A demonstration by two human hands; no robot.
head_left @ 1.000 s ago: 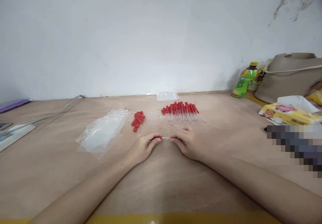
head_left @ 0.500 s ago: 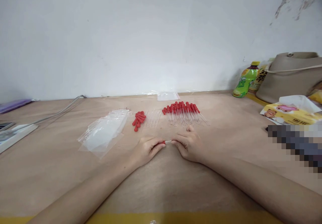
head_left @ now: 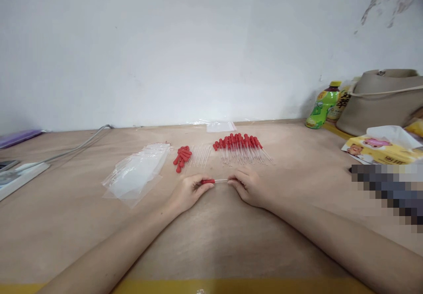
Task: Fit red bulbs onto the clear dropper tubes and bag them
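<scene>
My left hand (head_left: 191, 192) is closed on a red rubber dropper bulb (head_left: 208, 181), which shows between thumb and fingers. A thin clear tube (head_left: 220, 180) runs from the bulb's open end to the right. Thumb and fingers of my right hand (head_left: 248, 186) pinch that tube's other end, hiding its tip. Just beyond my left hand lies a small heap of loose red bulbs (head_left: 183, 156), with a row of bare clear tubes (head_left: 199, 155) beside it. Past my right hand is a row of droppers (head_left: 239, 146), their red bulbs pointing to the wall.
Clear zip bags (head_left: 139, 173) lie fanned out at left, and another bag (head_left: 220, 127) sits by the wall. A grey cable (head_left: 79, 145) crosses the far left. At right stand a green bottle (head_left: 323, 105), a beige bag (head_left: 380, 102) and a tissue pack (head_left: 380, 146).
More of the red bulb and more of the tube show between my hands. My right hand has shifted slightly right, and both hands have moved a little away from me.
</scene>
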